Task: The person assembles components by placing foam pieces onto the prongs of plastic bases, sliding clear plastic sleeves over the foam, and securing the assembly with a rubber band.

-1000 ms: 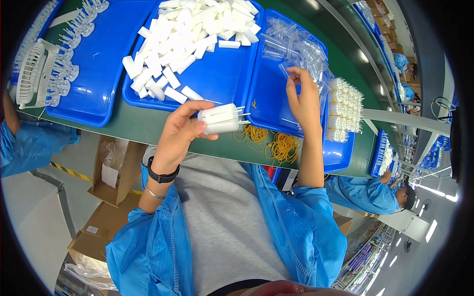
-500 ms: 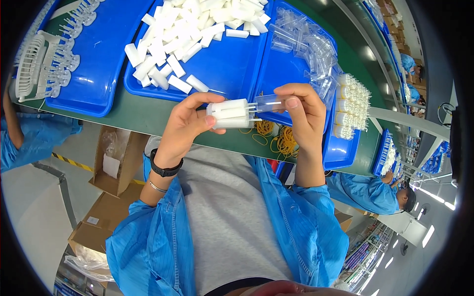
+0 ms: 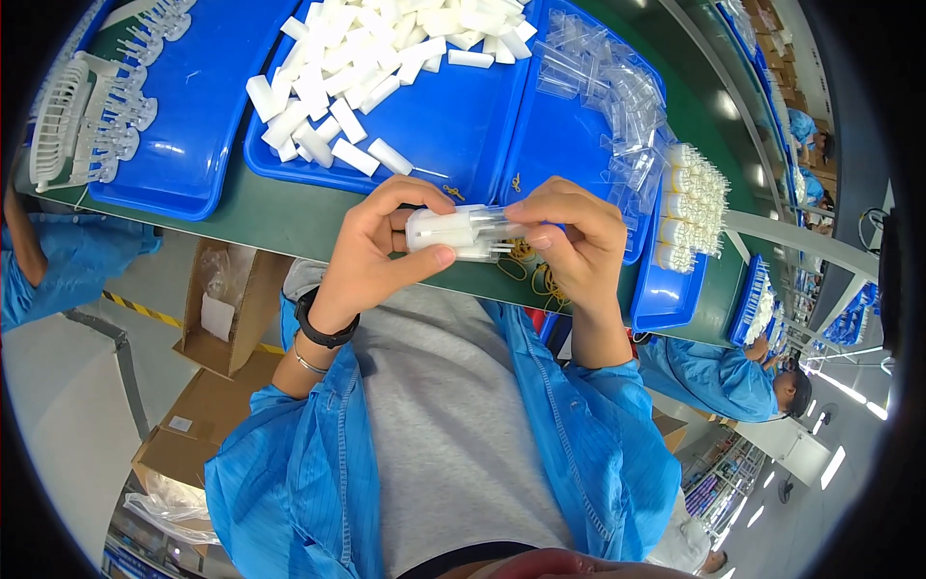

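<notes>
My left hand (image 3: 381,246) is closed round a white cylindrical assembly (image 3: 442,232), which lies sideways with thin white prongs pointing right. Between the thumb and fingers of my right hand (image 3: 576,236) is a clear plastic sleeve (image 3: 497,224). Its left end overlaps the prong end of the assembly; the exact fit there is blurred. Beyond my hands, white foam-like pieces (image 3: 362,82) are heaped in a blue tray (image 3: 453,130). More clear plastic pieces (image 3: 617,96) lie in the tray to the right of it.
Finished-looking white pronged assemblies (image 3: 687,207) stand in rows at the right. Yellow cords (image 3: 545,280) lie by the table edge below my right hand. White moulded racks (image 3: 92,125) rest on a blue tray at the left. Co-workers in blue sit on both sides.
My right hand has moved left, bringing the clear sleeve over the prong end of the assembly. The left hand's fingers have shifted round the assembly.
</notes>
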A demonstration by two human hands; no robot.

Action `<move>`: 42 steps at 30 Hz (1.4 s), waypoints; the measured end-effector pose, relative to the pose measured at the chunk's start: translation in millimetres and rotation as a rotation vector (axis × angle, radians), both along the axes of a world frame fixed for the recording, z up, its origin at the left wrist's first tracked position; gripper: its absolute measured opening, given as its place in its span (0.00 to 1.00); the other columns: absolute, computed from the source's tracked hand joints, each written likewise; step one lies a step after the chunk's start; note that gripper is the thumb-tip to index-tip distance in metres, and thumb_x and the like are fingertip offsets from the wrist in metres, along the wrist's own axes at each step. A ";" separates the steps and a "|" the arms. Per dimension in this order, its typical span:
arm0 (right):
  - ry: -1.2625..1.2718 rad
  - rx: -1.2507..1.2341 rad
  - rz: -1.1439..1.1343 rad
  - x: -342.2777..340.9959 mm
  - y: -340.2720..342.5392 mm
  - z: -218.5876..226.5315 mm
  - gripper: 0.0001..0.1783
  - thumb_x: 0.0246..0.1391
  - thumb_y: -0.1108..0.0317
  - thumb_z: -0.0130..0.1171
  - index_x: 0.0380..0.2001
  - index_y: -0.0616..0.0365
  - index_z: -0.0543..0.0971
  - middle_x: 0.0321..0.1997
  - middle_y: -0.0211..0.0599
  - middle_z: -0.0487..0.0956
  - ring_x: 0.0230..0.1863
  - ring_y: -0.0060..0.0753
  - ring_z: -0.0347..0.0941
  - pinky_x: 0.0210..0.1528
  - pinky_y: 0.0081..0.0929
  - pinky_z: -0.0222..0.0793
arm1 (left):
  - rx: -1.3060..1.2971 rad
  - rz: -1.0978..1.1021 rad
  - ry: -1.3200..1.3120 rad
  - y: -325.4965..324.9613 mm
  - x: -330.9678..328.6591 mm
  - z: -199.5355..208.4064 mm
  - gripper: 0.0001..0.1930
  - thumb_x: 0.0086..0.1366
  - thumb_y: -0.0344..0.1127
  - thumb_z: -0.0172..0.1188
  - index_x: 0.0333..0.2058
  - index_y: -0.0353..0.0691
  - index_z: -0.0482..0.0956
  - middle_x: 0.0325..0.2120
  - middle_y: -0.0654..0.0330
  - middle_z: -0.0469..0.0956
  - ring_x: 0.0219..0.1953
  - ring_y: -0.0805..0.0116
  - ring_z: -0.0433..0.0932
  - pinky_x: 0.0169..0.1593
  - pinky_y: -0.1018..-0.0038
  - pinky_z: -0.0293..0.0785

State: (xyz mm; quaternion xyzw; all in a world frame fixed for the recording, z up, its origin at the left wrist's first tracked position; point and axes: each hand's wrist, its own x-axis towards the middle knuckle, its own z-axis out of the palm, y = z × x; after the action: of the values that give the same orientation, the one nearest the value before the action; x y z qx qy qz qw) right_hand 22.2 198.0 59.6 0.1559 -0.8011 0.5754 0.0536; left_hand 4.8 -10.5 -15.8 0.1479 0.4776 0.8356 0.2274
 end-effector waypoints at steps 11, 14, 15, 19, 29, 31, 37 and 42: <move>0.033 0.014 -0.100 9.6 -9.1 4.9 0.12 0.41 0.73 0.66 0.33 0.60 0.82 0.33 0.37 0.82 0.27 0.28 0.74 0.29 0.23 0.68 | -0.112 0.097 0.226 0.3 0.8 7.5 0.16 0.49 0.22 0.67 0.39 0.36 0.76 0.41 0.58 0.71 0.44 0.68 0.75 0.43 0.75 0.77; -0.008 0.004 -0.089 11.6 -6.6 4.8 0.13 0.39 0.73 0.68 0.33 0.59 0.82 0.32 0.36 0.81 0.29 0.29 0.74 0.30 0.23 0.68 | -0.111 0.136 0.245 -0.5 1.4 7.2 0.15 0.50 0.22 0.66 0.38 0.36 0.76 0.40 0.58 0.71 0.43 0.68 0.75 0.44 0.75 0.77; -0.009 0.004 -0.088 10.6 -4.8 6.4 0.13 0.39 0.73 0.68 0.33 0.59 0.82 0.32 0.36 0.81 0.29 0.29 0.74 0.30 0.23 0.68 | -0.106 0.152 0.261 -0.7 1.5 7.4 0.15 0.50 0.22 0.66 0.38 0.36 0.76 0.40 0.57 0.71 0.43 0.68 0.75 0.44 0.74 0.77; 0.060 0.177 -0.024 4.8 0.2 15.9 0.14 0.38 0.72 0.70 0.33 0.59 0.82 0.31 0.35 0.81 0.31 0.30 0.74 0.33 0.24 0.68 | -0.090 0.180 0.277 -0.4 1.9 6.8 0.15 0.50 0.22 0.66 0.38 0.36 0.77 0.40 0.57 0.71 0.42 0.68 0.75 0.44 0.74 0.76; 0.048 0.048 -0.056 7.4 -2.1 5.1 0.16 0.35 0.72 0.71 0.32 0.60 0.83 0.31 0.35 0.81 0.32 0.30 0.75 0.35 0.24 0.69 | -0.108 0.203 0.273 0.6 1.1 7.3 0.14 0.50 0.21 0.66 0.37 0.35 0.77 0.39 0.57 0.71 0.41 0.70 0.75 0.40 0.78 0.76; 0.057 0.048 -0.062 8.5 -3.5 3.5 0.16 0.35 0.72 0.71 0.32 0.60 0.83 0.31 0.36 0.82 0.32 0.30 0.75 0.34 0.24 0.69 | -0.114 0.213 0.262 0.6 1.5 6.7 0.13 0.51 0.21 0.66 0.36 0.35 0.76 0.39 0.58 0.71 0.40 0.70 0.75 0.39 0.79 0.76; 0.051 0.042 -0.070 9.5 -4.2 2.0 0.16 0.35 0.74 0.71 0.32 0.61 0.83 0.31 0.37 0.82 0.32 0.30 0.76 0.35 0.24 0.69 | -0.118 0.211 0.227 0.6 1.5 5.2 0.12 0.52 0.22 0.65 0.36 0.35 0.76 0.38 0.58 0.72 0.39 0.71 0.75 0.39 0.79 0.74; -0.015 -0.037 -0.060 9.8 -2.7 2.7 0.16 0.35 0.74 0.71 0.33 0.62 0.82 0.31 0.38 0.82 0.32 0.30 0.76 0.34 0.24 0.70 | -0.113 0.206 0.214 2.5 2.6 4.6 0.11 0.51 0.23 0.66 0.35 0.35 0.76 0.36 0.59 0.72 0.37 0.73 0.74 0.37 0.79 0.72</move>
State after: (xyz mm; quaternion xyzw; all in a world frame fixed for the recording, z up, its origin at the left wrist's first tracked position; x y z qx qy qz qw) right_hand 32.0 195.2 62.2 0.1265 -0.7949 0.5895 0.0677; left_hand 7.4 -8.0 -11.2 0.1735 0.5581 0.8057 0.0963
